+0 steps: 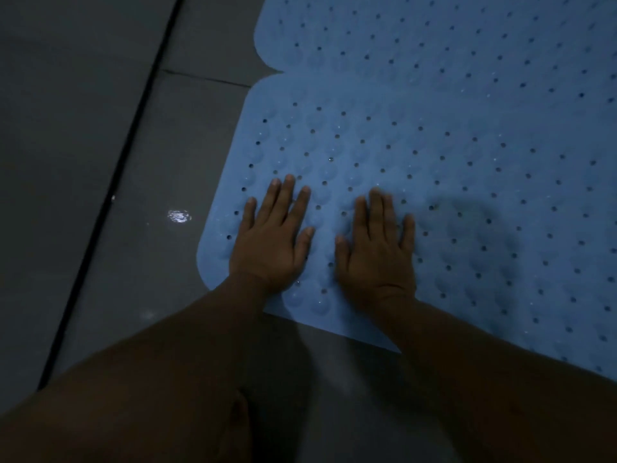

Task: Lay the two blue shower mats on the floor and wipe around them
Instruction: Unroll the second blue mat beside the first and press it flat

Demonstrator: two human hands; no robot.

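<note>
Left hand and right hand are lying flat, fingers spread, near the near mat's corner; bare floor is showing left.

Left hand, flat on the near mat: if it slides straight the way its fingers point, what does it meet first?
Likely only more near mat. The left hand points up the frame, so the first change is probably the seam with the far mat.
</note>
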